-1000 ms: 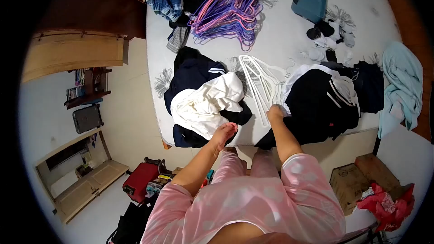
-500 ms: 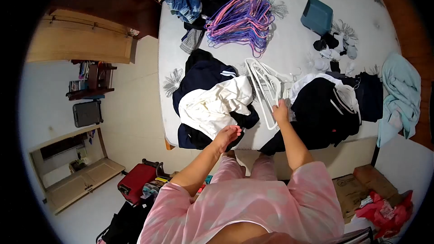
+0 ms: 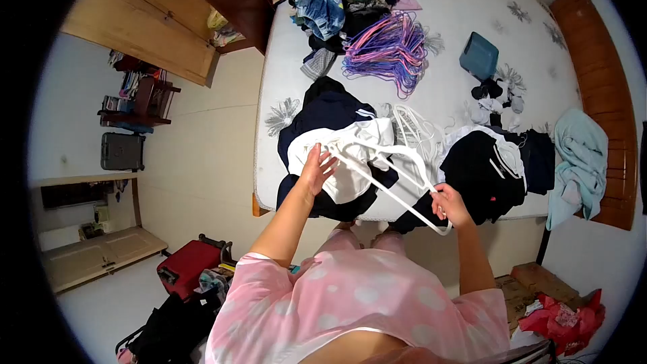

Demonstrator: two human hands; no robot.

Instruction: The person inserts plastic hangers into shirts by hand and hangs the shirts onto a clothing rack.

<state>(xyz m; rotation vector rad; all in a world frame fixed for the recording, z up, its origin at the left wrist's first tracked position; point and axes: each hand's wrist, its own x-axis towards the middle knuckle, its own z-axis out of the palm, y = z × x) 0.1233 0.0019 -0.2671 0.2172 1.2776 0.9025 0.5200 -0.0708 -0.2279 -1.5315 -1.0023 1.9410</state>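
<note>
My right hand [image 3: 450,205] is closed around one end of a white plastic clothes hanger [image 3: 383,180], held up over the near edge of the bed. Close to the hanger's other end is my left hand [image 3: 317,172], its fingers apart and not wrapped round anything. Below the hanger lies a crumpled white garment [image 3: 306,148] on top of dark navy clothes [image 3: 323,109] with white stripes. More white hangers [image 3: 416,128] rest on the bed beside that pile. To the right is a heap of black clothing [image 3: 475,165] with white stripes.
Purple and pink hangers [image 3: 387,50] are heaped farther up the bed [image 3: 451,0], beside mixed clothes [image 3: 322,3]. A blue-grey bin [image 3: 479,55] and small black and white items stand right of them. A light blue cloth [image 3: 579,155] drapes the right edge. Red luggage [image 3: 192,266] is on the floor.
My right hand has lifted one white hanger off the bed towards me, turning it sideways. My left hand has moved up and left to the hanger's other end. The view has shifted.
</note>
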